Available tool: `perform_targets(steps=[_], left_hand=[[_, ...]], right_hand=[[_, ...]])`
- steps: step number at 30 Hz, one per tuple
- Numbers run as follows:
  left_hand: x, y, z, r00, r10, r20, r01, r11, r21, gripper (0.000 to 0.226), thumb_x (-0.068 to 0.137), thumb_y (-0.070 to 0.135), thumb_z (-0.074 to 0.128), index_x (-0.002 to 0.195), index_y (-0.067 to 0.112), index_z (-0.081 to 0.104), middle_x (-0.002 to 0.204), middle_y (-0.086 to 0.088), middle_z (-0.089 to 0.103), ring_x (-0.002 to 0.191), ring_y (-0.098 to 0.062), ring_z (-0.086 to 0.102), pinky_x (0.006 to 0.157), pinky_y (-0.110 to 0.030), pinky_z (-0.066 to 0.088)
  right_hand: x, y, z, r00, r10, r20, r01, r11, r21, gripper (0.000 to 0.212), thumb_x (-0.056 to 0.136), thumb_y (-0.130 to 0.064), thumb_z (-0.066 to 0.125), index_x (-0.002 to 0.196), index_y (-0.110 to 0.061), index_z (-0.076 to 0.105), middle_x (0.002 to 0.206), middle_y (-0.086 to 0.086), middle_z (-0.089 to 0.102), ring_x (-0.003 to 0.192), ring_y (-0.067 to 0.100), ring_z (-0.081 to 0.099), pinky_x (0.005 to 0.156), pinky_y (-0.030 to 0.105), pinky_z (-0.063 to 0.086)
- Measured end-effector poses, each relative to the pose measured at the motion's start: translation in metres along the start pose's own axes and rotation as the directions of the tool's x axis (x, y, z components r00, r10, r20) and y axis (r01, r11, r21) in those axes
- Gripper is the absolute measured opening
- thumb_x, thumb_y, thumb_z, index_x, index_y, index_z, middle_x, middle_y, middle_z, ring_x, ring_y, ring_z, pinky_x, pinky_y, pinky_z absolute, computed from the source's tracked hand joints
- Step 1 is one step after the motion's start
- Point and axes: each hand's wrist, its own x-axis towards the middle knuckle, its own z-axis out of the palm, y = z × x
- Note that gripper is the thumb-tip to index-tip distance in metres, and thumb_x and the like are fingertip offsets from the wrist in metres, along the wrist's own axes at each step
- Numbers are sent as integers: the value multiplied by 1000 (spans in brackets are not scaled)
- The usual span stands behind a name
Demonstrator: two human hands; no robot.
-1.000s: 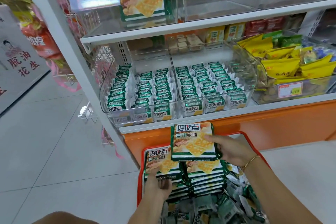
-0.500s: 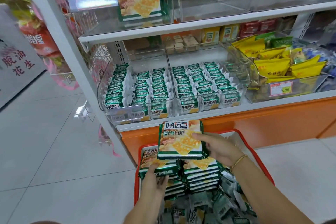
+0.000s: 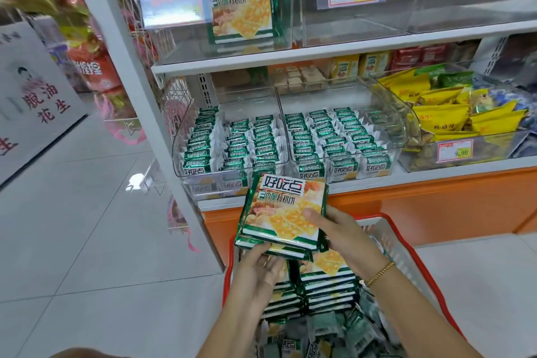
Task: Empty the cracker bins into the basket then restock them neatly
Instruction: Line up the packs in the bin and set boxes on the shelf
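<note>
Both hands hold a small stack of large green cracker packs [image 3: 283,212] above the red basket [image 3: 398,234]. My right hand [image 3: 337,229] grips the stack's right edge, thumb on top. My left hand [image 3: 258,273] supports the stack from below at its near left corner. More large packs [image 3: 325,279] are stacked in the basket, with several small loose packets [image 3: 334,331] in front of them. One large pack [image 3: 242,3] stands upright in the clear upper-shelf bin. Two clear bins [image 3: 232,139] [image 3: 340,136] on the middle shelf hold neat rows of small packets.
A clear bin of yellow snack bags [image 3: 444,113] with a price tag stands to the right. Two clear bins [image 3: 351,26] sit beside the upright pack on the upper shelf. A white shelf post [image 3: 139,102] and wire rack stand left; tiled floor surrounds the basket.
My left hand lifted a second pack from the basket and brought it under the one in my right hand. The stack rose toward the shelf.
</note>
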Motion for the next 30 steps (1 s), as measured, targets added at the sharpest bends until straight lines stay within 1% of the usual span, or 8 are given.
perform_targets(steps=[3, 7, 14, 17, 20, 23, 26, 30], left_hand=[[5, 6, 0, 994, 52, 101, -53, 998, 15, 38, 72, -10, 66, 98, 9, 46, 93, -11, 47, 83, -24, 49, 64, -31, 57], [-6, 12, 11, 969, 81, 234, -99, 993, 67, 27, 63, -1, 67, 74, 9, 44, 72, -11, 50, 68, -21, 50, 68, -31, 53], [-22, 31, 40, 946, 153, 285, -208, 963, 173, 83, 60, 32, 84, 127, 0, 45, 122, -15, 59, 113, -28, 58, 96, -42, 49], [-31, 46, 59, 924, 239, 299, -320, 911, 260, 60, 65, 27, 78, 118, 9, 56, 115, -9, 68, 101, -20, 67, 85, -37, 56], [-42, 70, 74, 900, 260, 349, -375, 869, 321, 52, 61, 32, 71, 106, 9, 59, 103, -6, 71, 88, -17, 70, 74, -31, 58], [-51, 97, 87, 854, 240, 462, -471, 734, 490, 53, 66, 29, 81, 110, 9, 58, 105, -8, 70, 96, -22, 68, 78, -30, 56], [-60, 124, 101, 794, 262, 548, -595, 516, 616, 73, 57, 42, 76, 118, 10, 54, 111, -11, 68, 101, -26, 67, 91, -40, 52], [-77, 154, 114, 670, 320, 670, -741, 232, 630, 80, 53, 45, 78, 121, 12, 51, 108, -6, 69, 96, -16, 68, 85, -26, 54]], right_hand=[[-4, -3, 0, 997, -71, 13, 72, 996, -53, 44, 79, -57, 57, 119, -40, 57, 117, -24, 62, 113, -1, 54, 93, 27, 42], [-10, -12, 6, 978, -208, -20, 201, 964, -175, 48, 82, -58, 49, 127, -41, 48, 115, -31, 58, 106, -13, 52, 81, 6, 38], [-13, -35, 10, 951, -301, -66, 267, 912, -311, 61, 78, -66, 45, 133, -38, 42, 107, -36, 55, 90, -22, 52, 72, 0, 39], [-11, -56, -1, 964, -267, 19, 255, 897, -362, 89, 71, -77, 50, 146, -37, 25, 127, -27, 52, 116, 1, 55, 97, 24, 46], [-8, -106, -31, 981, -188, 44, 183, 834, -521, 114, 60, -77, 55, 152, -35, 3, 145, -12, 37, 129, 18, 47, 97, 36, 46], [-5, -168, -52, 945, -155, 288, 295, 785, -545, 102, 61, -60, 63, 150, -33, 21, 136, -15, 50, 113, 3, 55, 85, 22, 49], [4, -211, -50, 855, -110, 507, 415, 731, -541, 54, 71, -38, 64, 123, -27, 52, 109, -11, 69, 94, 0, 65, 77, 13, 50], [13, -243, -39, 813, -176, 555, 532, 612, -585, 57, 70, -35, 83, 118, -20, 55, 107, -2, 70, 97, 14, 67, 84, 28, 55]])
